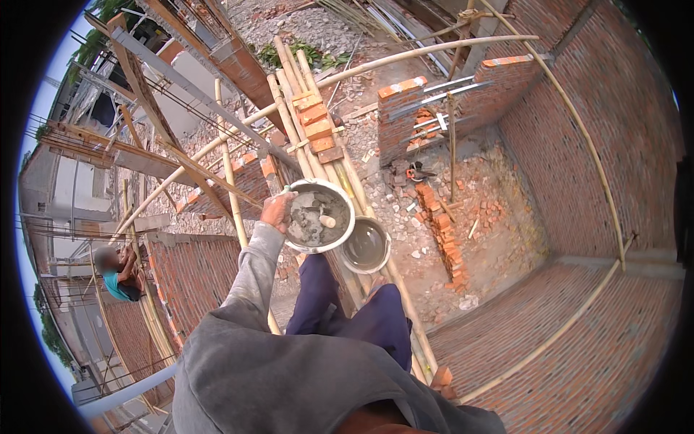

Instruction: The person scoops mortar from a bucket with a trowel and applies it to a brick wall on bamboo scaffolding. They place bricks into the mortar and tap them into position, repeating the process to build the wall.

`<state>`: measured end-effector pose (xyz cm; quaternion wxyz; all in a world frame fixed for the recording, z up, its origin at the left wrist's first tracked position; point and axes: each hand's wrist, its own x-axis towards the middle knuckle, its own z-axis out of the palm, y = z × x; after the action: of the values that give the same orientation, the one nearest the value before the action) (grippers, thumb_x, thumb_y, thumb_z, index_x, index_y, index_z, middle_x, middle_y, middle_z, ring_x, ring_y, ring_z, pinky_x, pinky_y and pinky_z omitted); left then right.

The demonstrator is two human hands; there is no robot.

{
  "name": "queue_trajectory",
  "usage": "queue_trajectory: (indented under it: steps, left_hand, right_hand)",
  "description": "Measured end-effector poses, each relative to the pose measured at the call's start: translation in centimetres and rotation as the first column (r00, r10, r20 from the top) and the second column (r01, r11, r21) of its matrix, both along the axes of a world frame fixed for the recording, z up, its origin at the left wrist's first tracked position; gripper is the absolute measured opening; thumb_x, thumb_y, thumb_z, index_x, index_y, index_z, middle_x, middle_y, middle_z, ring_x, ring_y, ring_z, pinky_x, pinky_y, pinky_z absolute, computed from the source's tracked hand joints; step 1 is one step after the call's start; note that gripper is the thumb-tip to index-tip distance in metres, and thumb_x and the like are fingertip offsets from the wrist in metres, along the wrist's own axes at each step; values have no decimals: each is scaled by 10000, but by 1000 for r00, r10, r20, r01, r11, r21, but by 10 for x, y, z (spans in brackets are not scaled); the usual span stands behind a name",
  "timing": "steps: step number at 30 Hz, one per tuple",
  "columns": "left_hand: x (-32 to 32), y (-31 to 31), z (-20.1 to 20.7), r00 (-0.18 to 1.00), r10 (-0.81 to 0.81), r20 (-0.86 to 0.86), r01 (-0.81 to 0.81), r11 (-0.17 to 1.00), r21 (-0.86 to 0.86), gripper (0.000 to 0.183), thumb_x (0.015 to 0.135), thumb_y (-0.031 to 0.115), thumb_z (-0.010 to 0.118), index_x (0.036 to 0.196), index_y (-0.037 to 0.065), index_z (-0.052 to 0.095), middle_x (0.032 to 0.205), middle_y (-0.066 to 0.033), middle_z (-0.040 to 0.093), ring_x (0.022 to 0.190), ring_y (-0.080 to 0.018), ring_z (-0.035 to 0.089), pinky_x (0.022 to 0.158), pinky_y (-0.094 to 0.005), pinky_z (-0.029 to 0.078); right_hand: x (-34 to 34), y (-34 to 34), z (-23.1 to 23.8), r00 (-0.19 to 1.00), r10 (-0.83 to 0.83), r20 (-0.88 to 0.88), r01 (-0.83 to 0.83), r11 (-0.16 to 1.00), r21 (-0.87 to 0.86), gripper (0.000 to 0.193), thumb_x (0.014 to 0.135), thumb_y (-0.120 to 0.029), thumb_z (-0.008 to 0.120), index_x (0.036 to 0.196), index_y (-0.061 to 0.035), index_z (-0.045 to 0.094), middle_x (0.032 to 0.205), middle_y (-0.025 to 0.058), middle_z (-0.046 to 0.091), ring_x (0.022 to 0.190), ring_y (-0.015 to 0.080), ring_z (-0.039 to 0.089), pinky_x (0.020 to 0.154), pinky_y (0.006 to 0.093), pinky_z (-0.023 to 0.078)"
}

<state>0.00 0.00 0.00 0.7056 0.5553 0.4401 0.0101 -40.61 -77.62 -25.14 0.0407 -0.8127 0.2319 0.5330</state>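
In the middle of the frame, the left hand [277, 211] has its grip closed over the left rim of a pale bucket [318, 249] of grey mortar [303, 218]; the right hand is out of view, so its grip cannot be told. Any lettering on the bucket or on the orange bricks [316, 130] above it is too small to make out. A second bucket [370, 270], with grey liquid inside, sits just beside the first at lower right, on bamboo poles [347, 168] that form a narrow platform. Right of the poles' edge, the room opens down to a rubble floor [517, 242] with a brick row [442, 235], bounded by a tall brick wall [611, 123] at the right. Left of the platform, slanting timbers and poles crowd the space. A tool handle [328, 221] shows above the mortar, its other end buried. Dark trousers [314, 293] and the grey top [275, 369] block the platform's lower stretch. At far left, another person [116, 282] is small and partly hidden.
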Motion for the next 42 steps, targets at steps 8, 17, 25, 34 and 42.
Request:
queue_trajectory:
  steps: [8,17,25,34,42]
  left_hand:
    - [97,33,-128,992,-110,-57,98,978,-182,218,883,193,807,1028,44,740,784,-4,620,704,-134,587,600,-343,445]
    - [149,77,-355,788,-509,-345,605,743,286,442,853,381,779,1084,4,772,1000,-244,781,983,-439,744,873,-504,562]
    - [168,102,-390,893,-412,-180,444,870,212,363,888,306,821,1097,14,774,873,-132,744,835,-205,682,803,-397,525]
    - [230,165,-472,993,-7,-116,26,986,166,238,944,176,780,1086,-15,788,864,-63,729,812,-143,639,754,-353,515]
    - [186,192,-538,925,-89,-369,210,930,303,335,884,203,819,1147,-3,786,872,-76,745,848,-179,698,804,-350,544]
  right_hand:
    - [117,104,168,706,-709,0,662,660,355,478,857,-152,801,1300,-8,695,1276,123,742,1191,326,700,985,468,593]
    - [301,285,221,965,-33,259,20,998,54,408,875,-151,793,1235,-4,668,1102,132,752,960,268,746,772,468,599]
    - [517,463,127,944,-63,325,-72,919,389,764,651,-236,958,1284,20,615,1058,202,715,1020,367,723,862,494,568]
    - [757,695,-41,720,195,666,-610,635,473,819,718,-176,886,1412,6,491,1238,274,638,1213,483,614,1010,542,508]
    - [871,867,-225,229,486,843,-956,276,100,629,716,-92,815,1281,-29,546,1240,209,650,1211,420,606,1010,554,492]
